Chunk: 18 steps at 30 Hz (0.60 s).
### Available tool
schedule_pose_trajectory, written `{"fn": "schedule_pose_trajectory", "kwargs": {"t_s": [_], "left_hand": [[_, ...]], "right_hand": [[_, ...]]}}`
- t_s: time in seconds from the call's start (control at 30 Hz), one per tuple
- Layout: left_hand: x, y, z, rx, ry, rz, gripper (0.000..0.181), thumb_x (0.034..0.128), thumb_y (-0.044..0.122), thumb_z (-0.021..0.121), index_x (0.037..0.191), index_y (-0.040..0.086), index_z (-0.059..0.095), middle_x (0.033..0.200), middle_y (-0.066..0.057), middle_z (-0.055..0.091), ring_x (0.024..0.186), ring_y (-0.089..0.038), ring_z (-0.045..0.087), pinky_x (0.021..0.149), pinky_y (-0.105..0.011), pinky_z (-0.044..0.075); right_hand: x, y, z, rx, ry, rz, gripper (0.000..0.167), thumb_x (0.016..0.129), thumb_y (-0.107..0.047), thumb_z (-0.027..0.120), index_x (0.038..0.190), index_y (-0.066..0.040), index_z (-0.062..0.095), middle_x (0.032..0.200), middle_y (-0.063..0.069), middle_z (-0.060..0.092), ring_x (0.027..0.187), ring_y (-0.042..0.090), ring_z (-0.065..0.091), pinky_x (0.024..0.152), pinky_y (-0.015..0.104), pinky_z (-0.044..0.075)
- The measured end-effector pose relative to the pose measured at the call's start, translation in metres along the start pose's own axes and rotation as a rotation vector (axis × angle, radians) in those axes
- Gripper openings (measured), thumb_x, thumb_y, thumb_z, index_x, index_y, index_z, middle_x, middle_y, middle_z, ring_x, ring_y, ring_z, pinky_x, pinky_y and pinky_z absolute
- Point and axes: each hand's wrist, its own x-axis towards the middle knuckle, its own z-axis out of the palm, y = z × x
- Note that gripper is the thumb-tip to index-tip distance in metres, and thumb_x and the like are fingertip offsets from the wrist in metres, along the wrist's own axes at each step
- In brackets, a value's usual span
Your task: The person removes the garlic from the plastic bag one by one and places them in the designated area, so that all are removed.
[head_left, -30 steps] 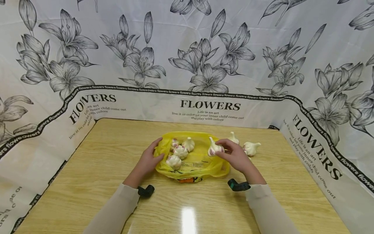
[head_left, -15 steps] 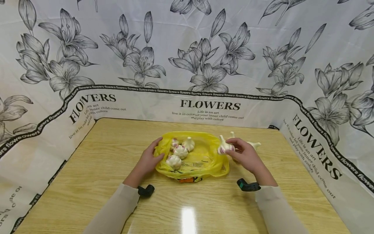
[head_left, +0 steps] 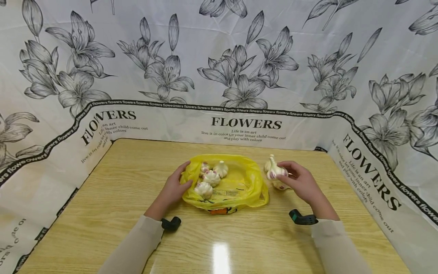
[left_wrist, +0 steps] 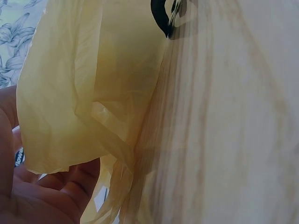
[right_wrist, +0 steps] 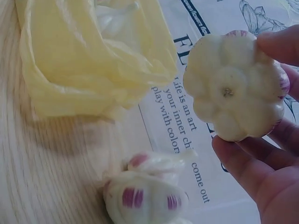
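Note:
A yellow plastic bag (head_left: 254, 190) lies on the table with its mouth spread open, several garlic bulbs (head_left: 211, 177) gathered in its left half. At the bag's left side, my left hand (head_left: 173, 189) holds the thin plastic wall (left_wrist: 60, 102) between thumb and fingers. My right hand (head_left: 304, 184) grips a garlic bulb (right_wrist: 233, 86) by its sides, just right of the bag and above the table. The right wrist view shows that bulb's root end. Beneath it lie more garlic bulbs (right_wrist: 147, 193), partly hidden by the hand in the head view.
The wooden table (head_left: 137, 160) is enclosed at the back and sides by white cloth (head_left: 164, 125) printed with flowers and lettering. Black wrist mounts (head_left: 171, 223) stick out from both forearms.
My right hand has carried the garlic bulb rightward, from over the bag's right side to above the bulbs beside it. The left hand and the bag have stayed in place.

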Motion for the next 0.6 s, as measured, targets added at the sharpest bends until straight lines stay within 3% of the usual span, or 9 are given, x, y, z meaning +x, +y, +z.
{"fn": "schedule_pose_trajectory", "kwargs": {"t_s": [0.17, 0.37, 0.6], "left_hand": [[0.000, 0.001, 0.000, 0.000, 0.000, -0.001, 0.066, 0.0952, 0.021, 0.060, 0.152, 0.032, 0.028, 0.153, -0.013, 0.034, 0.142, -0.034, 0.034, 0.111, -0.052, 0.036], [0.000, 0.000, 0.000, 0.004, 0.001, -0.004, 0.066, 0.0953, 0.022, 0.060, 0.152, 0.033, 0.028, 0.153, -0.013, 0.036, 0.141, -0.034, 0.036, 0.110, -0.051, 0.038], [0.000, -0.001, 0.000, 0.006, 0.002, -0.003, 0.066, 0.0951, 0.021, 0.060, 0.152, 0.032, 0.029, 0.150, -0.015, 0.038, 0.138, -0.034, 0.039, 0.107, -0.051, 0.040]], "right_hand": [[-0.004, 0.005, -0.009, -0.021, 0.021, 0.003, 0.046, 0.093, -0.037, 0.063, 0.130, -0.011, 0.056, 0.136, 0.012, 0.054, 0.126, 0.023, 0.048, 0.103, 0.046, 0.044], [-0.009, 0.013, -0.017, -0.063, 0.051, 0.010, 0.047, 0.093, -0.038, 0.063, 0.132, -0.012, 0.055, 0.137, 0.011, 0.053, 0.122, 0.007, 0.048, 0.093, 0.015, 0.047], [-0.014, 0.020, -0.027, -0.055, 0.056, 0.025, 0.054, 0.094, -0.037, 0.061, 0.139, -0.009, 0.051, 0.142, 0.016, 0.049, 0.127, 0.034, 0.048, 0.088, 0.007, 0.045]]}}
